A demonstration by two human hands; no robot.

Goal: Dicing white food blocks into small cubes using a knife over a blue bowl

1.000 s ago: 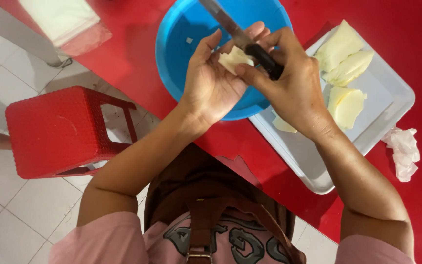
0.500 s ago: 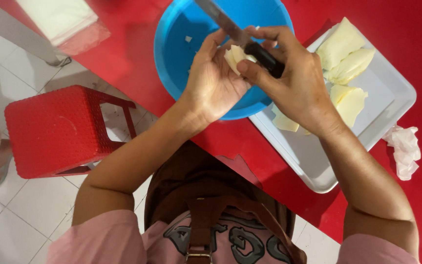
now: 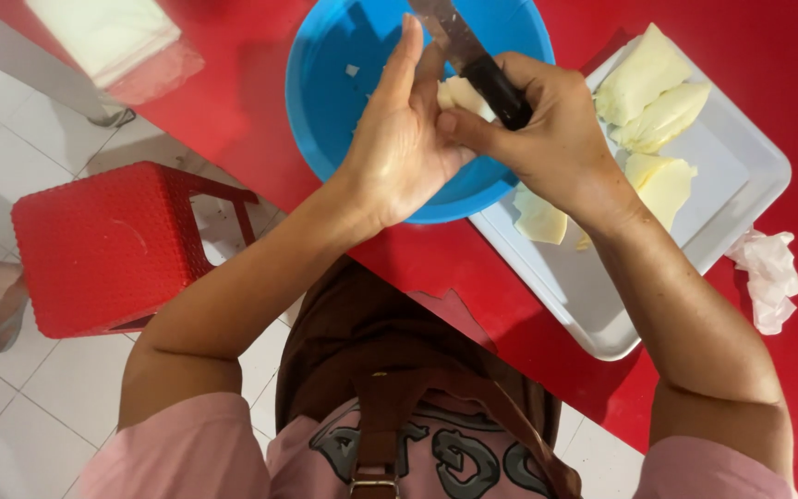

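Left hand [image 3: 399,157] fingers now fanned upward, cradling pale piece [image 3: 459,92] over blue bowl [image 3: 344,111] — right hand [image 3: 547,139] clenched around knife [image 3: 473,55]; keep blade angled away from thumb.

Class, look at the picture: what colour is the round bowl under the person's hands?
The bowl is bright blue, standing on a red table; the head view shows it best.

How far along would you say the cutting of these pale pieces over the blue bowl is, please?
Early, it seems. Done: only a few small bits lie in the blue bowl. In hand: the left hand holds a pale piece while the right hand works it with a knife. Left: several pale pieces wait uncut on the white tray.
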